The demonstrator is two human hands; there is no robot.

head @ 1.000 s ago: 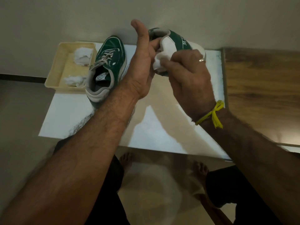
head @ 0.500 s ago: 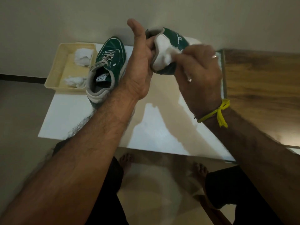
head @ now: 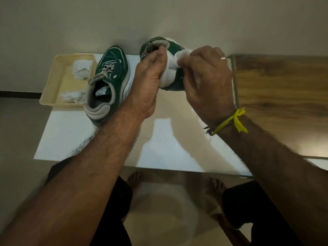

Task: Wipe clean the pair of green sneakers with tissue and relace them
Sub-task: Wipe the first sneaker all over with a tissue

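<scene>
One green and white sneaker point(head: 174, 48) is held up above the white table point(head: 74, 137), heel toward me. My left hand point(head: 150, 80) grips it at the heel collar, thumb at the opening. My right hand point(head: 206, 77) pinches a white tissue point(head: 182, 55) against the white heel panel. The other green sneaker point(head: 110, 82) stands on the table to the left, toe pointing away, its grey laces loose.
A cream plastic tray point(head: 53, 86) at the table's far left corner holds crumpled tissues point(head: 80, 69). A wooden surface point(head: 284, 96) adjoins the table on the right. A wall runs close behind. My knees and bare feet show below the table's near edge.
The held sneaker has turned so its heel opening faces up more. My left thumb has come down onto the collar. My right hand has slid the tissue up and right across the heel.
</scene>
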